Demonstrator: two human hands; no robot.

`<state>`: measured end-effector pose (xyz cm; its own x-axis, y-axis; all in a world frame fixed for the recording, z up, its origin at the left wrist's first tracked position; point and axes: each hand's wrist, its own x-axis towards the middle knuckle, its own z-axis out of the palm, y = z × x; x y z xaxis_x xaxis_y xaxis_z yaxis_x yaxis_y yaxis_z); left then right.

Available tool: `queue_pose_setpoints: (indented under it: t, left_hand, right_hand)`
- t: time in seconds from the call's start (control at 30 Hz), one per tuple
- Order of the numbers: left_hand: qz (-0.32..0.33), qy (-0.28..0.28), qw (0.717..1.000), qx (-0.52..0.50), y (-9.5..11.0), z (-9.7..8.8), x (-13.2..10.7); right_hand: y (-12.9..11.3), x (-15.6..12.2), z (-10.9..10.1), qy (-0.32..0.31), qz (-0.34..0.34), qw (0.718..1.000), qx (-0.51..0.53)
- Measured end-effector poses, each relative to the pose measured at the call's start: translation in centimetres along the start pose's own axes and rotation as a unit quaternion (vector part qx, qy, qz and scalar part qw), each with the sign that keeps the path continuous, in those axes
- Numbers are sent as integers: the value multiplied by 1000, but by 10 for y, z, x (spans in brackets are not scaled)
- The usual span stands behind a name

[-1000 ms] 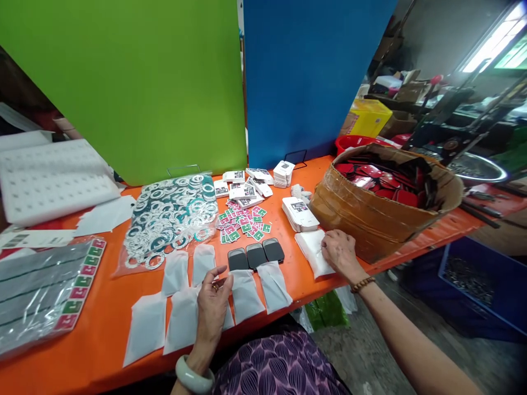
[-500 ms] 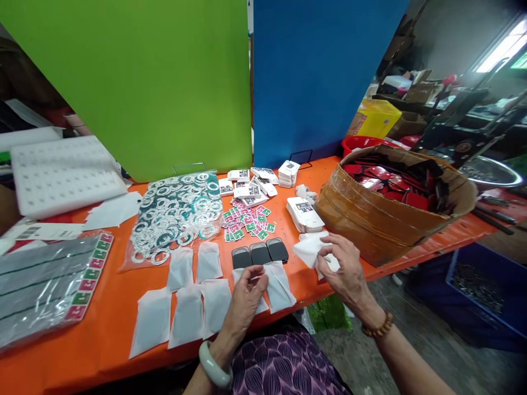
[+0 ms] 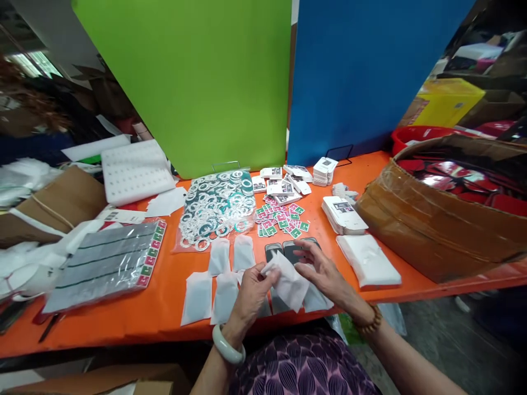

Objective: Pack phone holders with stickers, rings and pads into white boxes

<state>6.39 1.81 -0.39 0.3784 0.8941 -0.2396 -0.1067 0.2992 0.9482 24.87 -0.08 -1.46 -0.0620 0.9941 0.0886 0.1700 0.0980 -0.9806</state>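
Observation:
A thin white pouch (image 3: 290, 285) is pinched by its upper left edge between the thumb and fingers of my left hand (image 3: 253, 293). My right hand (image 3: 327, 277) hovers just right of it, fingers bent and apart, holding nothing. Behind the hands lie dark flat rectangular pieces (image 3: 290, 251), partly covered by fingers and pouch. Several filled white pouches (image 3: 197, 299) rest in rows to the left. More lie beneath my hands, among them one pouch (image 3: 315, 300) under the right wrist. A stack of white pouches (image 3: 368, 260) sits right of my right hand.
A cardboard box (image 3: 411, 219) of red and black pieces stands on the right. Small printed labels (image 3: 282, 216), white card boxes (image 3: 282, 189), a card stack (image 3: 343, 215) and a bag of white rings (image 3: 218, 208) lie behind. A plastic-wrapped grey pack (image 3: 107, 260) lies left.
My right hand has moved left from the pouch stack to above the dark pieces. A white pouch is now in my left hand, which was empty. The view has turned left.

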Motion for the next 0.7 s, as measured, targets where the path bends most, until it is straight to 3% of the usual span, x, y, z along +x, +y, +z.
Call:
queue_pose_setpoints:
  t: [0.1,0.17,0.3,0.43,0.57,0.7]
  left_hand:
    - [-35,-42,998,22,8,-7,-7]
    - [-45,-20,999,22,10,-10,-10]
    - [-37,62,997,-10,5,-12,-11]
    - [-8,125,991,-36,-2,-15,-10]
    - [-3,142,988,-55,-6,-20,-11]
    - [-19,156,985,-69,-5,-21,-12]
  right_hand:
    - [-3,15,5,-87,75,984,137]
    - [-3,20,12,-114,121,964,208]
    - [-1,20,24,-86,176,950,245]
    - [1,18,28,-78,127,978,146]
    - [7,17,24,-14,52,997,47]
    - [10,18,15,12,49,992,112]
